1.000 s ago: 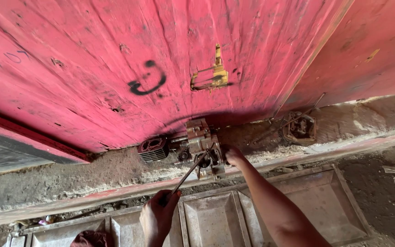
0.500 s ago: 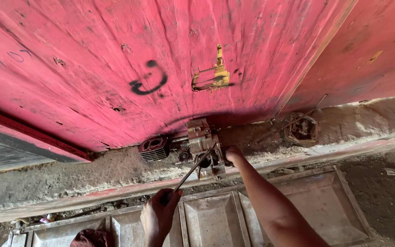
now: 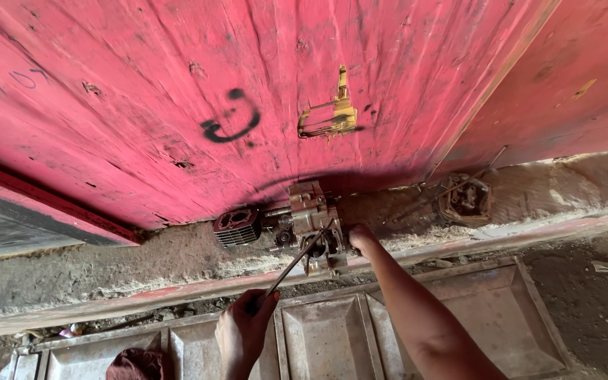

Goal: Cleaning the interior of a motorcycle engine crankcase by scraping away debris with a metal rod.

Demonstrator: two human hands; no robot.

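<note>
1. Your left hand (image 3: 244, 331) wraps its grip around a thin metal rod (image 3: 291, 262).
2. The rod's tip meets the greasy, blocky engine casing (image 3: 309, 224) on the gritty ledge.
3. Your right hand (image 3: 362, 239) presses against the casing; its grip is hidden.

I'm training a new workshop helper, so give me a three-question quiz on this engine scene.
1. True or false: the left hand holds a thin metal rod that reaches to the engine block.
2. Which rests against the engine block?
A. the right hand
B. a co-worker's hand
C. neither hand
3. Fill in: the finned cylinder part lies to the ___ of the engine block in the head view.

Key: 1 true; 2 A; 3 left
</note>
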